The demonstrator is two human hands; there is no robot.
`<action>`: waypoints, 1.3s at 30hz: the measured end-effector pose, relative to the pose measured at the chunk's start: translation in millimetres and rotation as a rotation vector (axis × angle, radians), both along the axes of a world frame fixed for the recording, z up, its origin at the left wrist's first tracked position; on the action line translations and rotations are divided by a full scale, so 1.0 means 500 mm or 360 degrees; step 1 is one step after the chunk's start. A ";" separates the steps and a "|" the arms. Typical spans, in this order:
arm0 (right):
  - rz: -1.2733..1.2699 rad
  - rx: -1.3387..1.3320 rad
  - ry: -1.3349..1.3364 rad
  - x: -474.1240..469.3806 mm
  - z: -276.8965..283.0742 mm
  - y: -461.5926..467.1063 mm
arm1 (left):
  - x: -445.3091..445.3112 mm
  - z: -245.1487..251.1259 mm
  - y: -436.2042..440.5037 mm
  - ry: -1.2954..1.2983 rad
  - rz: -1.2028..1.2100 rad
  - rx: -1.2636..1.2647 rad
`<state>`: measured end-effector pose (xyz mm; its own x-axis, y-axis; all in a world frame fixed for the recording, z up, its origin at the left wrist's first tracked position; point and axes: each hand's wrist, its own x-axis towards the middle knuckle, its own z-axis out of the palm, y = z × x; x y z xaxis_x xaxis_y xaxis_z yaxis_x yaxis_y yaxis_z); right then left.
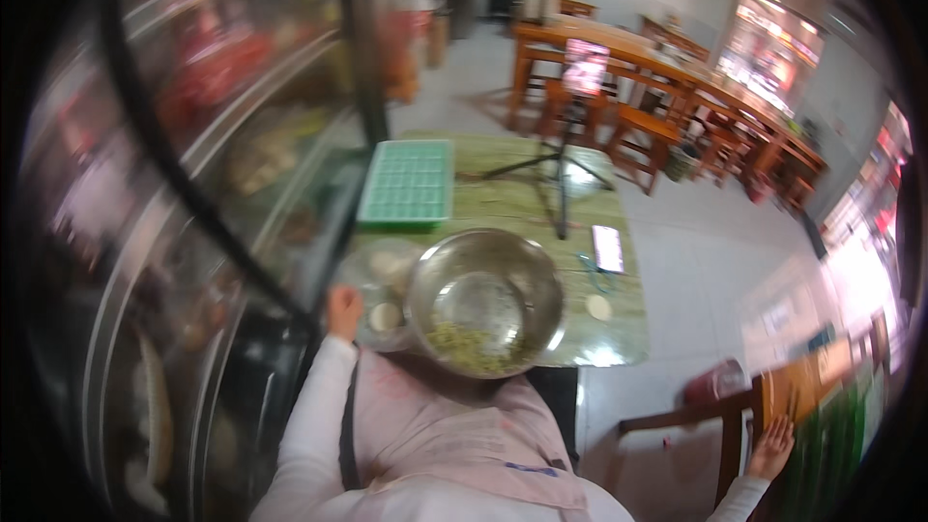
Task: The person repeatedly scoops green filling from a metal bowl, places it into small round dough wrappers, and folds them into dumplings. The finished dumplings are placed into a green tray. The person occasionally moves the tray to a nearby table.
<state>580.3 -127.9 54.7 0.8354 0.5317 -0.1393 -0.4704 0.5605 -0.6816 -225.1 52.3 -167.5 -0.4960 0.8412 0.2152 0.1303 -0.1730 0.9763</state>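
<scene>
A large stainless steel bowl (484,297) rests at the near edge of the table, tilted toward me, with chopped green filling (471,349) low on its near side. My left hand (344,310) is left of the bowl, fingers curled, beside a clear plastic sheet or bag with round pale dough pieces (385,317); blur hides whether it grips anything. My right hand (772,446) reaches far out to the right, fingers extended, over a wooden chair (772,388). Thin dark sticks (793,400) show just beyond its fingertips. Another dough round (598,307) lies right of the bowl.
A green compartment tray (406,181) stands at the table's back left. Behind the bowl are a phone tripod (562,159) and a lit phone (607,249). A glass display case (217,196) borders the left. Wooden tables (580,32) and stools (645,127) stand beyond.
</scene>
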 end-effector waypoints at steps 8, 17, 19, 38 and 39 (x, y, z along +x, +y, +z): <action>0.0949 -0.0357 -0.0142 -0.275 -0.132 0.249 | -0.023 0.209 0.199 0.0444 0.0018 -0.0064; 0.0946 -0.0705 0.0170 -0.421 -0.155 0.299 | 0.022 0.069 0.494 0.1673 -0.0013 -0.0765; 0.0899 -0.0724 0.0205 -0.422 -0.162 0.294 | 0.024 0.017 0.514 0.1684 0.0088 -0.0954; 0.1827 -0.0391 0.0059 -0.614 -0.097 0.384 | 0.325 0.420 0.231 0.1566 -0.0618 0.0514; 0.1762 -0.0349 0.0115 -0.614 -0.094 0.377 | 0.375 0.419 0.205 0.1640 -0.0775 0.0736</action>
